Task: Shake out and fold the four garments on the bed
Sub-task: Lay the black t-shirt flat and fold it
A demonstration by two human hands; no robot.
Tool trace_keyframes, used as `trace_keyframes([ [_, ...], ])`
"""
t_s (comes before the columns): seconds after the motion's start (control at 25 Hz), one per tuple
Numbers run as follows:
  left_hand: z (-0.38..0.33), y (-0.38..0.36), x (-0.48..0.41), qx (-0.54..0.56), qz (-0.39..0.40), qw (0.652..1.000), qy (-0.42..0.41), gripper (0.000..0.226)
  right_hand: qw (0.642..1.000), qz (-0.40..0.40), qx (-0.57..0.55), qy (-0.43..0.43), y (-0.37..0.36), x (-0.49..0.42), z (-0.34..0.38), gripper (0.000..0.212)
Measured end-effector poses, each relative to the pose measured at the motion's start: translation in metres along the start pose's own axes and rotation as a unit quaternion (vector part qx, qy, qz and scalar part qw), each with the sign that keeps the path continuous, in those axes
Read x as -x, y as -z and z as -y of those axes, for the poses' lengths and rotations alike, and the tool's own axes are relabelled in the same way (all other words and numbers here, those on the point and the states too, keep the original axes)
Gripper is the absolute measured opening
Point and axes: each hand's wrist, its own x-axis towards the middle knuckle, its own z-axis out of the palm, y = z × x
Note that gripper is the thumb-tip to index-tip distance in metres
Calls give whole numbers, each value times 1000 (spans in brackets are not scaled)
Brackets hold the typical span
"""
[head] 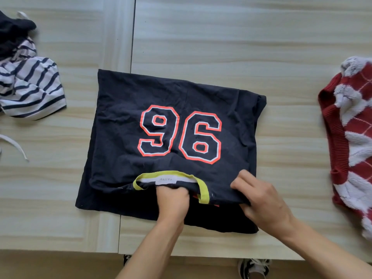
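Note:
A dark navy T-shirt (120, 121) with an orange "96" and a yellow collar lies partly folded in the middle of the pale wood-grain surface (221, 47). My left hand (173, 200) is tucked under the collar edge, fingers closed on the fabric. My right hand (259, 198) pinches the shirt's folded near-right edge. A striped white-and-navy garment (32, 87) lies crumpled at the left, with a black garment (12, 31) above it. A red-and-white knitted sweater (350, 141) lies bunched at the right edge.
A white drawstring (16, 147) trails at the far left. A seam (132, 37) divides the surface into two panels. Below the near edge, two black-and-white sneakers (253, 267) stand on the floor.

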Motion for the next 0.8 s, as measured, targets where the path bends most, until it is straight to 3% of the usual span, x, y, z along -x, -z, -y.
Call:
trace_keyframes([
  [0.12,18,35,6,-81,-117,990,19,20,984,137,111,12,-16,13,0,32],
  [0.16,19,43,10,-106,-146,984,-13,23,980,162,119,1,-20,16,1,35],
  [0.2,18,50,12,-160,-151,970,-108,28,980,163,114,-13,-22,17,3,36],
  [0.24,19,58,8,-247,-131,932,-230,36,984,145,98,-28,-24,14,7,35],
  [0.28,20,66,-5,-354,-95,870,-329,49,988,127,80,-38,-26,9,12,36],
  [0.36,16,83,-44,-542,-31,735,-406,77,988,130,67,-44,-34,-1,27,43],
  [0.4,11,92,-60,-593,0,694,-408,80,986,147,70,-45,-41,-5,33,46],
  [0.56,-8,118,-91,-625,113,604,-481,47,985,152,34,-73,-67,-13,44,24],
  [0.64,-18,132,-94,-630,202,535,-526,35,990,126,5,-69,-72,-9,45,20],
  [0.72,-26,149,-97,-658,301,436,-535,19,991,132,8,-32,-74,-1,45,19],
  [0.76,-30,155,-96,-673,336,404,-521,8,992,128,11,-18,-73,2,46,17],
  [0.8,-33,157,-93,-676,364,396,-503,8,993,117,10,-17,-69,2,46,14],
])
